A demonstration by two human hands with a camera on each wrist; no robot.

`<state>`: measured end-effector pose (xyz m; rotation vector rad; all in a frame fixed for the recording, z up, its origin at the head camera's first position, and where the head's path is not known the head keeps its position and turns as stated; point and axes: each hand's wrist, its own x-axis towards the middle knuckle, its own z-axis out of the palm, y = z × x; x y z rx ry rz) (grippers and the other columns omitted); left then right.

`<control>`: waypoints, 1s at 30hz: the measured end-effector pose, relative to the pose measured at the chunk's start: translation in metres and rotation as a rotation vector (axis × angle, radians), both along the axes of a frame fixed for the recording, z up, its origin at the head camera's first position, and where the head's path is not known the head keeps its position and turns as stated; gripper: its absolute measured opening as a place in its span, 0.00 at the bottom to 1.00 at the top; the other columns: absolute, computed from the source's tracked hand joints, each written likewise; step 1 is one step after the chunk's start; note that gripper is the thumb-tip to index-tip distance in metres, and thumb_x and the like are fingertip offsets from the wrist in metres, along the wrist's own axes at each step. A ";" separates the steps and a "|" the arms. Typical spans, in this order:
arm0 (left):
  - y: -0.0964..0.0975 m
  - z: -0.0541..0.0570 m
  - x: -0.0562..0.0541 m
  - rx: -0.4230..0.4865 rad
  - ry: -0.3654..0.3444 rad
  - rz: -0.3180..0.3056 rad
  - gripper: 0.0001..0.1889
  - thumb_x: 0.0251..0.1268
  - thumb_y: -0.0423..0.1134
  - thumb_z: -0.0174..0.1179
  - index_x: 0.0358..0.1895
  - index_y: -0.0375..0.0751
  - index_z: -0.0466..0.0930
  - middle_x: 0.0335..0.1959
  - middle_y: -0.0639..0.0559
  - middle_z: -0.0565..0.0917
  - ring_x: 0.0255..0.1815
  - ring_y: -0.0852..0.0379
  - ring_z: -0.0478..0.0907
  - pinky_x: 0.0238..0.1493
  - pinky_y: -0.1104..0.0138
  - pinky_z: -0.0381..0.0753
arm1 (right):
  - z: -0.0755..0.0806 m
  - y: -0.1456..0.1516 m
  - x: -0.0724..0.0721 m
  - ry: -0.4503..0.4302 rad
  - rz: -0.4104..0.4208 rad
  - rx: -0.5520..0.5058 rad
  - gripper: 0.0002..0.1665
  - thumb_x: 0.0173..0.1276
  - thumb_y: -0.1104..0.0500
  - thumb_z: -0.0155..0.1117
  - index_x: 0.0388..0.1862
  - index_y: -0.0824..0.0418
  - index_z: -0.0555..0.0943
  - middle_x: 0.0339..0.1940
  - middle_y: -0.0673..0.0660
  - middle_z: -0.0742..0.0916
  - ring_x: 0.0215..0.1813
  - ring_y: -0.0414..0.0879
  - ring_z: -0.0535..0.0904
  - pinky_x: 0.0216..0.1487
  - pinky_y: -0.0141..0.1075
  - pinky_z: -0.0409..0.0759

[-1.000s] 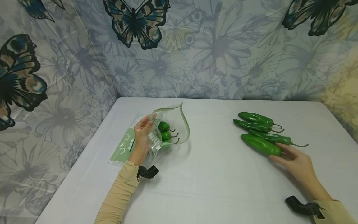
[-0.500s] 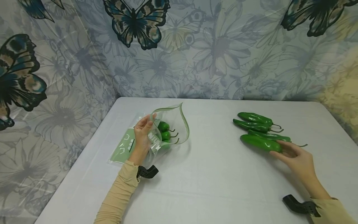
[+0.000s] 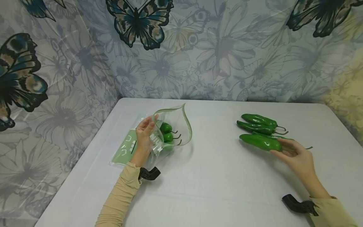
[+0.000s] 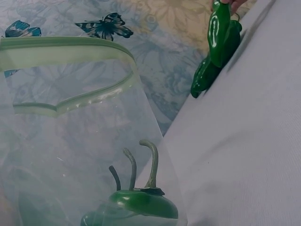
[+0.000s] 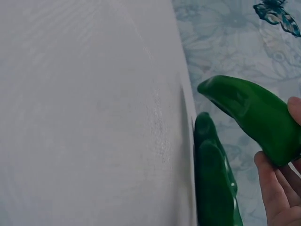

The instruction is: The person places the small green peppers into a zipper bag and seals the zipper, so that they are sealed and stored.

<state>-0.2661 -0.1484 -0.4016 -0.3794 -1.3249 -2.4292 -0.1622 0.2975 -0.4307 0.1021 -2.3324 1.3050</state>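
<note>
Right hand [image 3: 298, 159] has raised pinched pepper [image 3: 259, 142] off white table [image 3: 210, 176] by floral wall [image 3: 222, 52], left [image 3: 144, 136] gripping bag [image 4: 96, 127].

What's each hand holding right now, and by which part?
The right hand holds a green pepper by its stem end. The left hand holds the clear bag by its side, near the opening.

Bag [image 3: 180, 121] at left on table [image 3: 215, 176], peppers [image 3: 168, 137] inside; loose peppers [image 3: 256, 128] at right; backdrop [image 3: 227, 47] behind table.
</note>
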 end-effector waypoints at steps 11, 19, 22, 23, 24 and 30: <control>-0.001 0.001 0.001 0.006 0.003 -0.004 0.14 0.38 0.43 0.71 0.34 0.45 0.84 0.35 0.53 0.84 0.43 0.57 0.76 0.59 0.57 0.56 | 0.002 -0.010 -0.010 0.008 0.054 -0.029 0.27 0.48 0.73 0.69 0.50 0.67 0.76 0.45 0.46 0.79 0.46 0.27 0.73 0.42 0.19 0.70; 0.002 -0.002 -0.001 0.013 -0.034 0.008 0.15 0.35 0.45 0.72 0.32 0.47 0.84 0.34 0.54 0.84 0.42 0.58 0.76 0.58 0.57 0.57 | -0.022 0.009 -0.044 0.054 0.082 0.022 0.31 0.46 0.68 0.72 0.52 0.60 0.76 0.48 0.54 0.79 0.48 0.35 0.75 0.41 0.23 0.72; 0.001 -0.003 -0.001 0.007 -0.032 0.009 0.15 0.35 0.45 0.73 0.32 0.47 0.84 0.34 0.54 0.84 0.41 0.58 0.77 0.58 0.58 0.58 | -0.032 0.013 -0.056 0.069 0.094 0.005 0.32 0.44 0.69 0.73 0.52 0.59 0.76 0.48 0.56 0.79 0.48 0.38 0.76 0.41 0.24 0.73; 0.001 -0.003 -0.001 0.003 -0.031 0.009 0.15 0.36 0.45 0.73 0.33 0.47 0.84 0.34 0.54 0.84 0.41 0.58 0.77 0.58 0.58 0.58 | -0.034 0.013 -0.059 0.078 0.100 -0.002 0.33 0.44 0.70 0.73 0.52 0.59 0.76 0.48 0.57 0.79 0.48 0.39 0.76 0.41 0.24 0.73; 0.001 -0.003 -0.001 -0.002 -0.028 0.009 0.16 0.36 0.45 0.73 0.33 0.47 0.84 0.34 0.54 0.84 0.41 0.58 0.77 0.58 0.58 0.59 | -0.036 0.012 -0.061 0.085 0.106 -0.012 0.33 0.43 0.70 0.73 0.53 0.59 0.76 0.49 0.57 0.79 0.48 0.40 0.77 0.41 0.25 0.73; 0.000 -0.001 -0.001 -0.016 -0.009 0.008 0.15 0.37 0.45 0.72 0.34 0.47 0.84 0.35 0.54 0.84 0.41 0.58 0.77 0.57 0.59 0.60 | -0.038 0.004 -0.072 0.094 0.118 -0.053 0.34 0.43 0.70 0.73 0.53 0.57 0.77 0.49 0.57 0.79 0.47 0.43 0.77 0.41 0.27 0.74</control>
